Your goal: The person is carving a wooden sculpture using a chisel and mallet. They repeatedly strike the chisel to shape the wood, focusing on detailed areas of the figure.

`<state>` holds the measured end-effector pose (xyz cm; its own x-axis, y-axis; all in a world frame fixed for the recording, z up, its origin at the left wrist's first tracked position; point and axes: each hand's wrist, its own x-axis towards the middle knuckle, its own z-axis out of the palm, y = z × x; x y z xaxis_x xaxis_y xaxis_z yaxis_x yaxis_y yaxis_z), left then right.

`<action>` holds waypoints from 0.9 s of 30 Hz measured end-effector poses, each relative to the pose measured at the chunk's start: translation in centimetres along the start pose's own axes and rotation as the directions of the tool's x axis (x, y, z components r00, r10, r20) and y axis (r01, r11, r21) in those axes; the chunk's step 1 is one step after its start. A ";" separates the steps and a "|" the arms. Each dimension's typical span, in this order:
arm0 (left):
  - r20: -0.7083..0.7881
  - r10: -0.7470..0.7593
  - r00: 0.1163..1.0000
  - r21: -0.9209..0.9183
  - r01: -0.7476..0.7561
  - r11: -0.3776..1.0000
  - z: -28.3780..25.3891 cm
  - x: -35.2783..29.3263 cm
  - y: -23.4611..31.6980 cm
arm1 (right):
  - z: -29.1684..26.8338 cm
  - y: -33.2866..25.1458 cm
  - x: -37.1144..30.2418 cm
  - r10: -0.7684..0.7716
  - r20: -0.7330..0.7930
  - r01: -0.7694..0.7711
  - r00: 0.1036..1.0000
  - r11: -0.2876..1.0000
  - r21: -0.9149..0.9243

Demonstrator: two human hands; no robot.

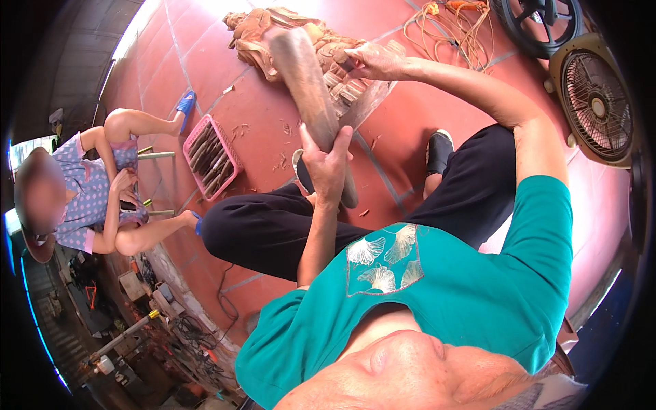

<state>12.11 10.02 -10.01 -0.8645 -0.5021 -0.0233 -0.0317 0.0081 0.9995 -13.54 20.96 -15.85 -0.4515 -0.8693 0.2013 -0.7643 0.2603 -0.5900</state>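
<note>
My left hand [326, 164] grips the lower part of a thick wooden mallet [307, 89], which stands raised and blurred over a reddish carved wood figure [273, 34] on the red tiled floor. My right hand [372, 63] reaches out to the carving and holds a small chisel-like tool against it; the tool's tip is hidden by my fingers. Wood chips lie scattered beside the carving. I sit with my dark-trousered legs bent beneath my arms.
A pink basket [212, 156] with several carving tools lies to the left. Another person [102, 184] sits at far left holding a phone. Two fans [594, 102] stand at upper right beside an orange cable [451, 24]. Tools and cords clutter the lower left.
</note>
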 end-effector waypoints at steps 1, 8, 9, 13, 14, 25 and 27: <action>-0.026 0.046 0.999 -0.005 -0.046 0.999 0.2 0.2 0.6 | 0.0 -0.1 0.1 0.008 0.016 -0.009 1.000 0.999 0.051; 0.145 -0.150 0.978 0.362 0.089 0.928 -0.4 1.6 0.4 | -1.1 -1.8 0.4 -0.061 0.091 0.065 0.994 0.997 -0.037; 0.160 -0.154 0.975 0.285 0.103 0.953 -0.7 1.2 0.3 | -1.0 -2.0 0.1 -0.053 0.087 0.054 0.995 0.999 -0.008; 0.140 -0.144 0.980 0.084 0.133 0.988 -0.8 0.9 0.2 | -1.7 -1.4 0.0 -0.012 0.006 0.012 1.000 1.000 0.023; 0.122 -0.133 0.984 0.085 0.123 0.989 -0.9 0.8 0.2 | -1.9 -1.5 -0.2 0.040 0.009 -0.041 0.999 0.998 0.039; 0.160 -0.140 0.977 0.024 0.138 0.990 -0.6 0.9 -0.8 | -1.4 0.4 -1.8 0.307 -0.018 -0.297 0.951 0.932 0.208; 0.150 -0.144 0.978 0.018 0.143 0.990 -0.6 0.9 -0.7 | -2.0 -1.1 -2.0 0.260 -0.028 -0.259 0.965 0.965 0.027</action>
<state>11.61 9.07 -10.69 -0.9164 -0.3624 -0.1703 -0.1638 -0.0487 0.9853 -12.72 23.23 -14.01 -0.6470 -0.7599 0.0626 -0.6083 0.4650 -0.6432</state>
